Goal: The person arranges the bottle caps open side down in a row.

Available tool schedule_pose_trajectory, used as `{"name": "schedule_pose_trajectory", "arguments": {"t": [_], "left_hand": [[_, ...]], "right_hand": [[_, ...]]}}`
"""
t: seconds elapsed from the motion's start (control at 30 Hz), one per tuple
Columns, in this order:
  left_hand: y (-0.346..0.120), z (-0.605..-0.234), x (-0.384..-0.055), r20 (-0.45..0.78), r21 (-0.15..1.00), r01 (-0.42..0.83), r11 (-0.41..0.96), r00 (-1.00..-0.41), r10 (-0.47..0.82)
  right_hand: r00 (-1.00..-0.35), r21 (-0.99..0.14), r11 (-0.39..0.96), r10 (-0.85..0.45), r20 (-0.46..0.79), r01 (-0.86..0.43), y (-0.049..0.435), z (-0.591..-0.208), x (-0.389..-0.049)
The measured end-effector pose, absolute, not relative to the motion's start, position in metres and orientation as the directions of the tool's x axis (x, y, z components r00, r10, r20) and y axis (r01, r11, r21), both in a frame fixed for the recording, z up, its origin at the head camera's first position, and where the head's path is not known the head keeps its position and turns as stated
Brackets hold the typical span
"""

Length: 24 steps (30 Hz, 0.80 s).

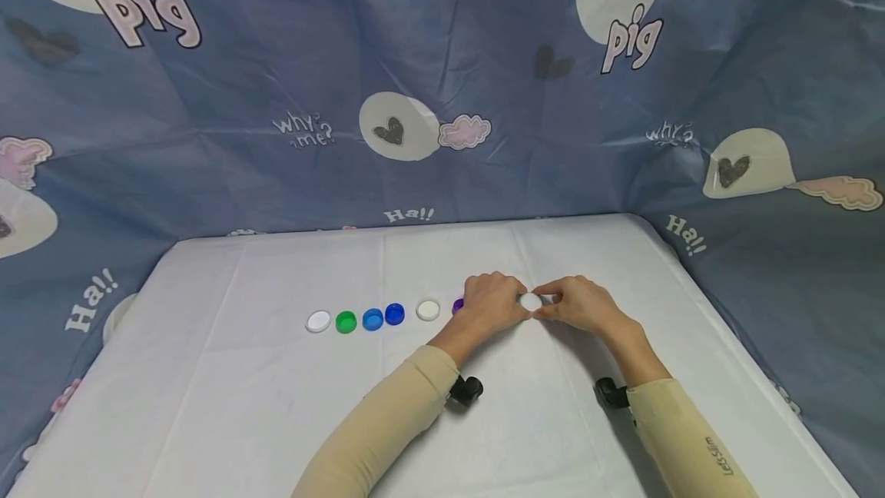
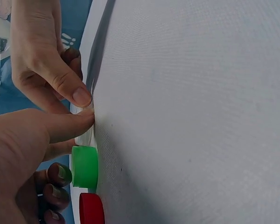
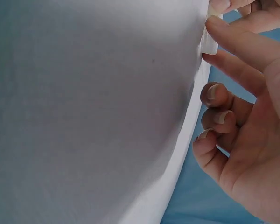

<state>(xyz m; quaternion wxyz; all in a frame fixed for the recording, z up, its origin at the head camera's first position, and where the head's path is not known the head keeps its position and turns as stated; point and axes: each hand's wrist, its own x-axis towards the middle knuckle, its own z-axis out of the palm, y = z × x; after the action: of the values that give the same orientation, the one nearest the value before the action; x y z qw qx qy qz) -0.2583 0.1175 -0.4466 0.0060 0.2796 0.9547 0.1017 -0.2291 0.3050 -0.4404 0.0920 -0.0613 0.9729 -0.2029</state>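
Note:
Both hands meet at one small round white cap (image 1: 531, 302) low over the white tablecloth. My left hand (image 1: 492, 302) pinches its left side between thumb and finger. From the opposite side my right hand (image 1: 579, 303) grips the same cap with thumb and forefinger, its other fingers curled, as the right wrist view shows. Right beside the left hand's curled fingers stand a green cap (image 2: 85, 167) and a red cap (image 2: 92, 208), which the hand hides in the head view. A purple cap (image 1: 458, 305) peeks out left of that hand, partly covered.
Leftward the row continues with a white cap (image 1: 428, 310), a dark blue cap (image 1: 395, 313), a lighter blue cap (image 1: 372, 320), another green cap (image 1: 346, 322) and a white cap (image 1: 318, 321). A patterned blue cloth (image 1: 442, 175) hangs behind the table.

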Motion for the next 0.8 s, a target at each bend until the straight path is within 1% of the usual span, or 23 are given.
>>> {"name": "schedule_pose_trajectory", "arguments": {"t": [0.13,0.53,0.8], "left_hand": [[0.1185,-0.4457,-0.257,0.049,0.178,0.532,0.828,-0.845,0.532],[0.1158,-0.4464,-0.2564,0.067,0.168,0.526,0.834,-0.85,0.522],[0.1109,-0.4468,-0.259,0.07,0.155,0.532,0.832,-0.846,0.528]], "right_hand": [[-0.978,-0.392,0.915,-0.157,-0.141,-0.09,0.3047,-0.4389,-0.228],[-0.979,-0.382,0.917,-0.169,-0.117,-0.113,0.3016,-0.4399,-0.2271],[-0.975,-0.376,0.921,-0.167,-0.149,-0.1,0.3012,-0.4343,-0.225]]}}
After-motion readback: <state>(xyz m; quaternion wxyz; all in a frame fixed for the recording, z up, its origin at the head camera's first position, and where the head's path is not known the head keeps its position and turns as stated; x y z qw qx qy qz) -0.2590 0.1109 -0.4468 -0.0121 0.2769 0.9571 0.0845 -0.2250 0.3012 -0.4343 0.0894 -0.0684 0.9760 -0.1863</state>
